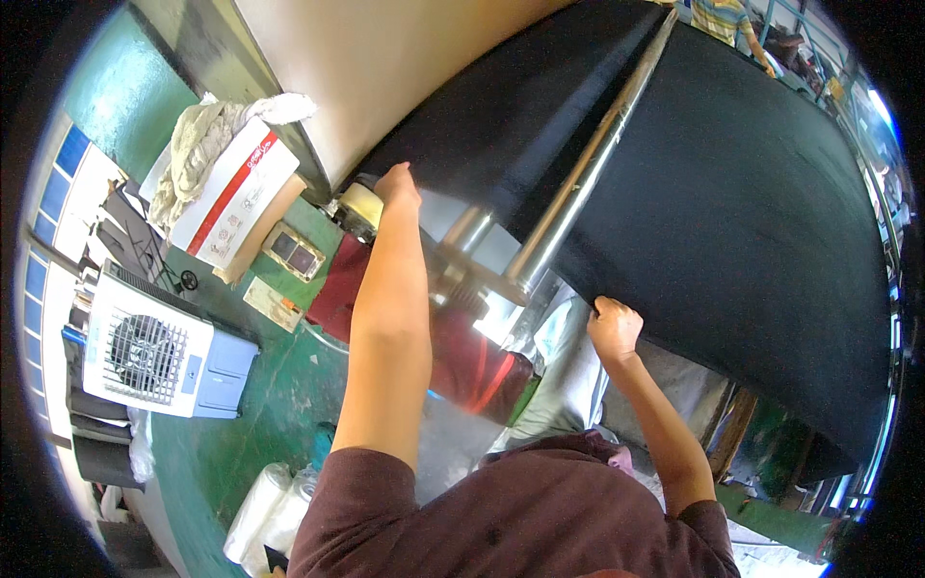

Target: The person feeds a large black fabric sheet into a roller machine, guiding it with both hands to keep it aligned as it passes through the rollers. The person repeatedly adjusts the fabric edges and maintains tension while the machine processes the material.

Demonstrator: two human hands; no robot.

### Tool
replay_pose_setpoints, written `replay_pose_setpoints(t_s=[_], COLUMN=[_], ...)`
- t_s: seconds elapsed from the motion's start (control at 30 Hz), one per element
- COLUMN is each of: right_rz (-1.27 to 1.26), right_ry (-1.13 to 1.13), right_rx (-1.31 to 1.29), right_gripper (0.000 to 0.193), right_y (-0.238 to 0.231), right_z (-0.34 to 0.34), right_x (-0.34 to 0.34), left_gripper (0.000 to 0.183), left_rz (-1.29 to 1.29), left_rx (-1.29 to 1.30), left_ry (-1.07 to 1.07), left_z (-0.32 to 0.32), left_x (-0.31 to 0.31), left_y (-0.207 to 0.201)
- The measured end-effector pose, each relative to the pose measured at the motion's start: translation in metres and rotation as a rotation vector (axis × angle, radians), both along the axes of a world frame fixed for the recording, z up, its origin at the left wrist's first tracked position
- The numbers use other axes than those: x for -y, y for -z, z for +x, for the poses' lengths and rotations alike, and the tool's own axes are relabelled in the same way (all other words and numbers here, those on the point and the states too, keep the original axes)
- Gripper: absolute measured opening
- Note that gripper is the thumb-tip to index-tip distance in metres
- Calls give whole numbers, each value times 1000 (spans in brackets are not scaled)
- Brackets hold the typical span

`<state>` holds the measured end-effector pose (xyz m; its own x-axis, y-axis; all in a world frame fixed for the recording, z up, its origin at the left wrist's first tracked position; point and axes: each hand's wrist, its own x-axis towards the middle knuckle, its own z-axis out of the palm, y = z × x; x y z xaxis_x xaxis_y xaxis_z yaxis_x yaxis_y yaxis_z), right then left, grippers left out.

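Brown shirt [520, 511] and black sheet [732, 193], cropped

Bright, uneven illumination, white glare at upper-right rim, highlights along steel bar [602, 154] and glossy green surface [120, 91], dark low-detail black sheet [742, 193], blurred gear [461, 297], fisheye edge curvature, black corners.

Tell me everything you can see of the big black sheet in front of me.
The black sheet is broad and matte, perhaps fabric or rubber. It stretches across the top and right, mostly smooth, with a paler streak left of the metal bar that crosses the view in front of it; whether they touch isn't clear. Your right hand grips its near edge; your left hand is at its left end, grip unclear.
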<state>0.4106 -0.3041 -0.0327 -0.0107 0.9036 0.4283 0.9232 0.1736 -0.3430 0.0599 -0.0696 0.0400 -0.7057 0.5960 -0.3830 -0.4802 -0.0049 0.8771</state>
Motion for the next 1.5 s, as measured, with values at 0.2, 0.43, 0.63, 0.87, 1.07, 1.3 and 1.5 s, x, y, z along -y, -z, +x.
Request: replay_pose_setpoints(t_s=[0.2,0.43,0.63,0.87,1.07,1.3,1.5], right_rz=[15,-77,-99,-464,-353,188,42], right_ry=[-72,-314,-31,198,348,411,713], right_rx=[-12,105,-59,-847,-1450,-1935,-1629], right_gripper=[6,4,13,25,45,32,34], right_y=[4,37,38,45,11,-53,-8], right_z=[-28,-43,60,162,219,292,343], right_x=[-21,-30,-11,77,125,123,141], left_gripper=[17,21,29,22,29,17,26], left_rz=[-55,21,-63,-32,-38,-179,12], left_rx=[-170,64,-52,30,-54,-72,-35], left_ry=[619,257,486,100,623,108,592], left_z=[21,-15,3,-60,-2,-25,-7], left_x=[4,-8,-12,-26,-12,-18,-34], left_y=[-9,6,5,30,12,18,30])
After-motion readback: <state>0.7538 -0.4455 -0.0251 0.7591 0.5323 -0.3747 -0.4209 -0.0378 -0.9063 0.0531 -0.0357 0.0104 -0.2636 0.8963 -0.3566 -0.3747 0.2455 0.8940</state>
